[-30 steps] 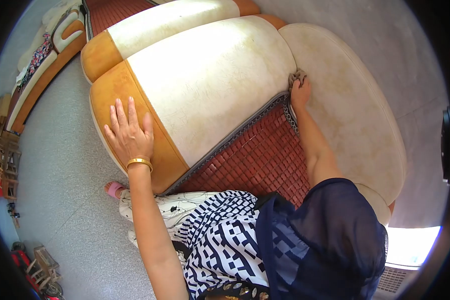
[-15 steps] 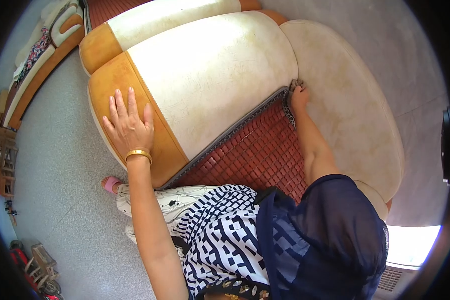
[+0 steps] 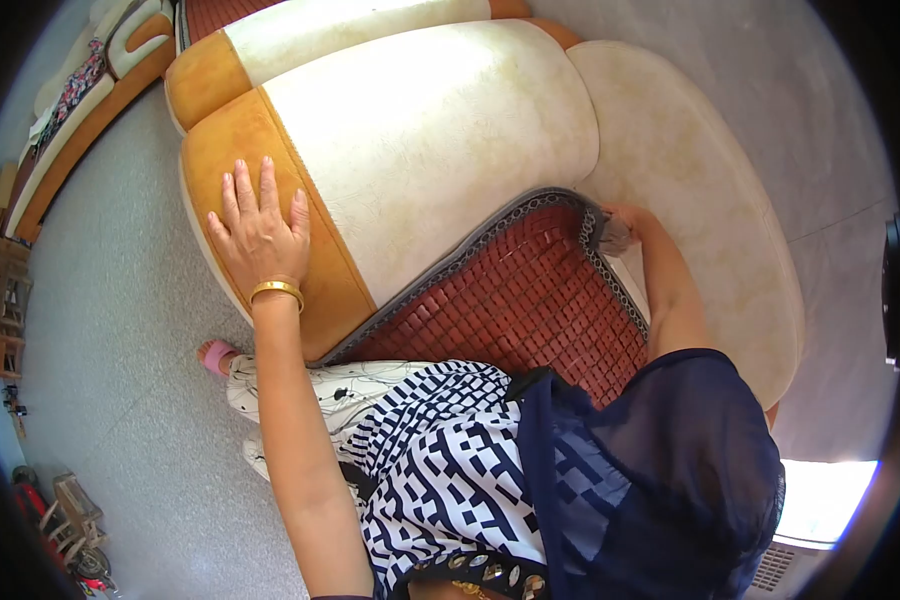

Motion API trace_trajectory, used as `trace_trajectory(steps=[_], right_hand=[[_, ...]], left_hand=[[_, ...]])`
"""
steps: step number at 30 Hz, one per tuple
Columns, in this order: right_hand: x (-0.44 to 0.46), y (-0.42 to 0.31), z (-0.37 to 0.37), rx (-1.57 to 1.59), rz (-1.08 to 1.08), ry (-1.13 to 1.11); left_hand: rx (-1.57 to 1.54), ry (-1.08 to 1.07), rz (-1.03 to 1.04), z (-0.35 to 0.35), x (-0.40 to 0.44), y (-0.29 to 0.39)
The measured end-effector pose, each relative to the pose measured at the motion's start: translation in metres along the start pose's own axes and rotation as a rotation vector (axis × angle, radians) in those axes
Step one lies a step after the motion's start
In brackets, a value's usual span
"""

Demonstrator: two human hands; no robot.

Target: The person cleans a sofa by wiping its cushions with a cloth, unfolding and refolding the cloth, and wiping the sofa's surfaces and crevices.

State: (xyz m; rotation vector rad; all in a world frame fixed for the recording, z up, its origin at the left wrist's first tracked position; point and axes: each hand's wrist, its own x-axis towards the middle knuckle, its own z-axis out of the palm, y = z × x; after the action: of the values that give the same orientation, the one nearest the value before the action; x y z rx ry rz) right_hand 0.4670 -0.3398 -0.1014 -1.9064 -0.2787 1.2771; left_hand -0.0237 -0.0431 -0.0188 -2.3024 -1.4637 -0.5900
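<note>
Cream upholstery (image 3: 710, 200) curves around the far corner of a red mat (image 3: 510, 290), and right at that corner is the crumpled grey-brown cloth (image 3: 616, 238). The right hand (image 3: 628, 216) has its fingers closed on the cloth, though they're partly hidden, and I can't tell whether they also grip the mat's dark patterned border (image 3: 530, 200). That corner of the mat looks raised and bent. Beside the mat, on its left, bulges a big cream cushion (image 3: 420, 140) with an orange end panel (image 3: 320, 270). The left hand (image 3: 260, 240) lies flat on that panel, fingers spread and holding nothing, a gold bangle (image 3: 277, 290) at the wrist. Near the mat's lower left, a foot in a pink sandal (image 3: 217, 356) stands on speckled grey floor (image 3: 140, 260). Well apart from the mat, at upper left, is another sofa (image 3: 90, 130) with patterned fabric (image 3: 78, 85) on it.
</note>
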Motion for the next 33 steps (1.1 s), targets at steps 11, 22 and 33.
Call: trace_trajectory(steps=[11,22,33], right_hand=[[0.023,-0.028,0.005,-0.028,0.346,-0.150],[0.059,-0.022,0.033,-0.194,-0.105,0.471],[0.076,-0.037,0.017,0.317,-0.302,0.639]], left_hand=[[0.024,-0.010,-0.003,0.003,0.000,0.001],[0.024,-0.009,0.003,0.004,0.001,0.000],[0.000,0.012,0.013,0.004,0.000,0.001]])
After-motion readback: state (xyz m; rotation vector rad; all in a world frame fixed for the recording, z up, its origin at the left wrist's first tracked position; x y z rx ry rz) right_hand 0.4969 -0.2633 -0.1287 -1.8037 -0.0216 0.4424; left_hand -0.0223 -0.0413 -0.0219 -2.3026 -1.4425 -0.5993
